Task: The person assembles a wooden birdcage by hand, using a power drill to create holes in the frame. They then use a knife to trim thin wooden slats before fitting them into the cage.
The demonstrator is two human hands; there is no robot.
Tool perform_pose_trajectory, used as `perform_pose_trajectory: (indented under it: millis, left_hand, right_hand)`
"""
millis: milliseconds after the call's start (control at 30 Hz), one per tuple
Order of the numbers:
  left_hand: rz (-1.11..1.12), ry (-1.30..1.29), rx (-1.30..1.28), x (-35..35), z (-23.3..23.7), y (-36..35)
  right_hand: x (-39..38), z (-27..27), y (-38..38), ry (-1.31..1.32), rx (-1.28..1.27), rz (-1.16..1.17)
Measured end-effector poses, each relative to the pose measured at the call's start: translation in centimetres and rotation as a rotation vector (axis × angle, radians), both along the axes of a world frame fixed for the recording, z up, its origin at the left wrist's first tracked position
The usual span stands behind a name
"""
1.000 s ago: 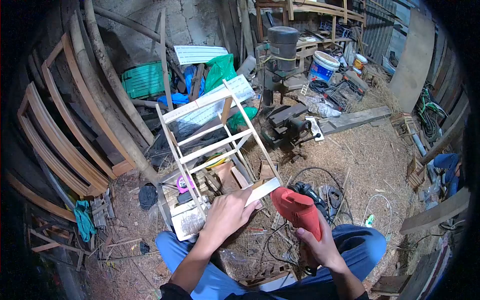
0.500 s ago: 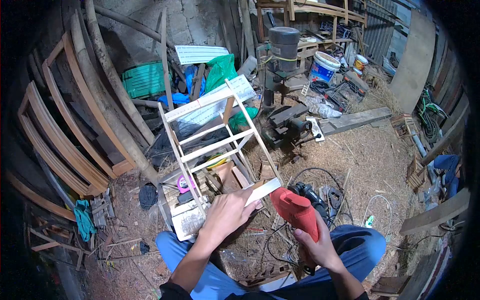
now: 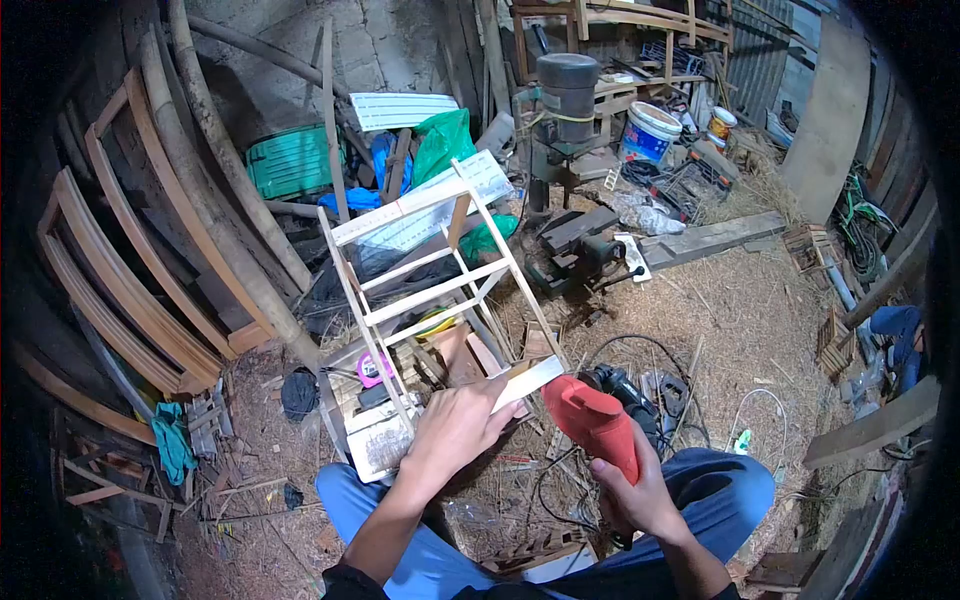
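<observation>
A small pale wooden frame with several crossbars [image 3: 425, 303] stands tilted before my knees. My left hand [image 3: 455, 430] is closed around the short board [image 3: 530, 380] at its near end. In my right hand [image 3: 640, 490] is a red power tool [image 3: 595, 420], gripped by its body, its head right by the right end of that board. Under the frame lie a pink tape measure [image 3: 372, 370] and wood offcuts [image 3: 465, 350]. A worn whitish block [image 3: 380, 440] sits just left of my left hand.
A black power tool [image 3: 632, 400] with its cord lies beyond the red one. Farther back stands a drill press with a vise [image 3: 585, 250]. Curved wooden frames [image 3: 130, 290] lean at left. A bucket [image 3: 650, 132] stands at the back, and shavings cover the floor [image 3: 700, 310].
The view has shifted very slightly. Both hands, the frame and the red tool keep nearly the same places.
</observation>
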State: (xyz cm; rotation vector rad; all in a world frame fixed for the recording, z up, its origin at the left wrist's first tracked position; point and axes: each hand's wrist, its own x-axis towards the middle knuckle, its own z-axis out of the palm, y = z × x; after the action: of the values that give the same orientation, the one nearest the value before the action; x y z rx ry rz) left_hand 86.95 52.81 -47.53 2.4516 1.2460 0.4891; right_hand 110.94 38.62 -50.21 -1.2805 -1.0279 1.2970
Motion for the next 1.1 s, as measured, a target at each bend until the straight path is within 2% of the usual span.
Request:
perform_pose_trajectory:
  millis: [100, 133, 367, 400, 533, 633, 833, 967, 1033, 1100]
  left_hand:
    - [0.033, 0.046, -0.035, -0.1, 0.1, -0.1]
    - [0.039, 0.047, -0.034, -0.1, 0.2, 0.0]
    - [0.040, 0.053, -0.052, 0.2, 0.3, -0.1]
    - [0.044, 0.056, -0.043, 0.1, 0.2, -0.2]
    - [0.045, 0.085, -0.078, 0.1, 0.2, -0.1]
    - [0.000, 0.019, 0.016, 0.3, -0.1, -0.1]
    - [0.056, 0.110, -0.089, 0.3, 0.4, -0.1]
    - [0.035, 0.073, -0.041, 0.3, 0.2, -0.2]
    - [0.050, 0.091, -0.059, 0.0, -0.1, -0.2]
    - [-0.004, 0.044, 0.034, 0.0, -0.9, 0.1]
  right_hand:
    - [0.3, 0.2, 0.1, -0.128, 0.141, 0.016]
    - [0.4, 0.1, 0.0, -0.069, 0.095, 0.002]
    - [0.2, -0.4, 0.0, -0.062, 0.090, 0.015]
    - [0.4, 0.1, 0.1, -0.139, 0.150, 0.024]
    - [0.5, -0.3, -0.2, -0.080, 0.119, 0.011]
    - [0.3, 0.1, -0.2, -0.134, 0.122, 0.030]
    - [0.6, -0.3, 0.0, -0.084, 0.139, 0.005]
    - [0.6, -0.8, 0.0, -0.149, 0.191, 0.027]
    - [0.7, -0.6, -0.1, -0.083, 0.111, 0.023]
    - [0.7, -0.9, 0.0, -0.078, 0.111, 0.034]
